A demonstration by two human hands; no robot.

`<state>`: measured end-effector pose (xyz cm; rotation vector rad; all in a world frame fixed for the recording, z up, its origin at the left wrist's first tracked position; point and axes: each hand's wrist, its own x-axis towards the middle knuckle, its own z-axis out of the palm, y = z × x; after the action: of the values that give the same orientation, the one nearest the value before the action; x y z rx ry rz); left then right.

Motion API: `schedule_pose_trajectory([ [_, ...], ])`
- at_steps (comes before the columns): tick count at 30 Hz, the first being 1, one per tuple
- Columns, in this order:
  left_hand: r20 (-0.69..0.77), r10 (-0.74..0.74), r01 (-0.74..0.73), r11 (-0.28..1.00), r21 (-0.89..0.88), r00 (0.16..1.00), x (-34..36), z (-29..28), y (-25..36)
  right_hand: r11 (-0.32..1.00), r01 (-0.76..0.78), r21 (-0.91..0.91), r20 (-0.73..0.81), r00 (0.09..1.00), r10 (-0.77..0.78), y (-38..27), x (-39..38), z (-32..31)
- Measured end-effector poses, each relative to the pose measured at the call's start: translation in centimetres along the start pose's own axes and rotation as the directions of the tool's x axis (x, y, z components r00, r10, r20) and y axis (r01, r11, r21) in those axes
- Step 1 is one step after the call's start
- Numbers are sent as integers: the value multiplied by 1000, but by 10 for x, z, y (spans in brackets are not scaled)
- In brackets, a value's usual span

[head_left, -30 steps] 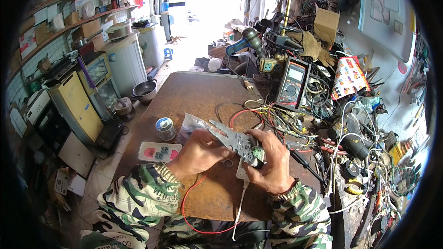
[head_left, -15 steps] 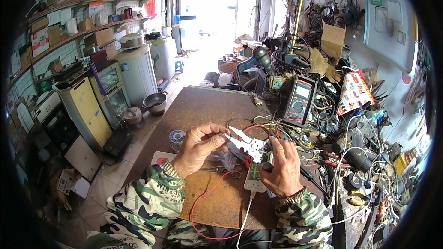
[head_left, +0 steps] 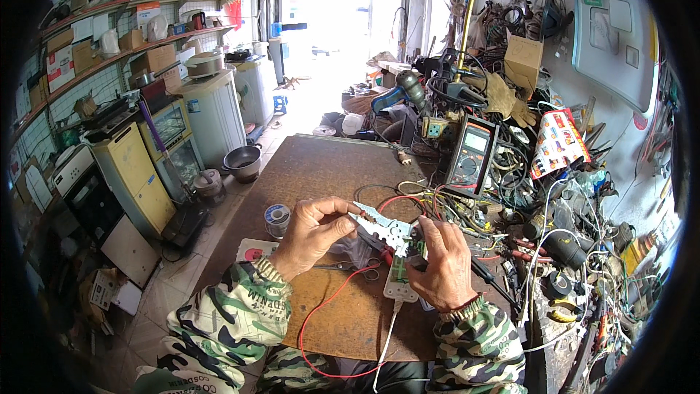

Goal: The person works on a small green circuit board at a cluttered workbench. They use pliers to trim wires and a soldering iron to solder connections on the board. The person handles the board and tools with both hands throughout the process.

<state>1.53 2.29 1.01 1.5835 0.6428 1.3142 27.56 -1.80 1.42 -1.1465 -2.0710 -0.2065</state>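
My left hand [head_left: 315, 235] has thumb and forefinger pinched together at the jaw tips of silver wire-stripping pliers [head_left: 388, 233]. What it pinches is too small to make out. A small reddish-brown piece shows along the jaws. My right hand [head_left: 443, 264] is closed on the handle end of these pliers, hiding much of it. Below the pliers lies a white power strip [head_left: 402, 291] with green inside and a white cord running toward me. A red wire [head_left: 312, 314] loops over the table's near edge. Scissors [head_left: 343, 266] lie beneath my left wrist.
On the brown table [head_left: 321, 168] stand a solder spool [head_left: 277, 217] and, at the right, a multimeter [head_left: 474, 153]. Tangled cables and tools [head_left: 561, 248] crowd the right side. A heat gun [head_left: 408, 93] rests at the back. Appliances [head_left: 135, 175] line the left wall.
The pliers have tilted slightly, and their jaws catch the light differently. Both hands keep nearly the same place and grip. The whole view has shifted a little.
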Motion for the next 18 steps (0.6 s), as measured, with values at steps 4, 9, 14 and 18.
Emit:
schedule_pose_trajectory([
  [4,1,6,-6,1000,9,1000,0,-1,-1,1000,19,8,-14,1000,-19,1,0,1],
  [9,-10,1,-1,1000,5,1000,0,0,-2,998,61,8,-44,997,-61,4,0,4],
  [14,-24,3,-3,1000,6,1000,0,1,-1,999,52,11,-31,998,-52,3,-1,3],
  [18,-35,25,-25,1000,10,999,0,2,0,998,47,29,-13,999,-47,5,-1,4],
])
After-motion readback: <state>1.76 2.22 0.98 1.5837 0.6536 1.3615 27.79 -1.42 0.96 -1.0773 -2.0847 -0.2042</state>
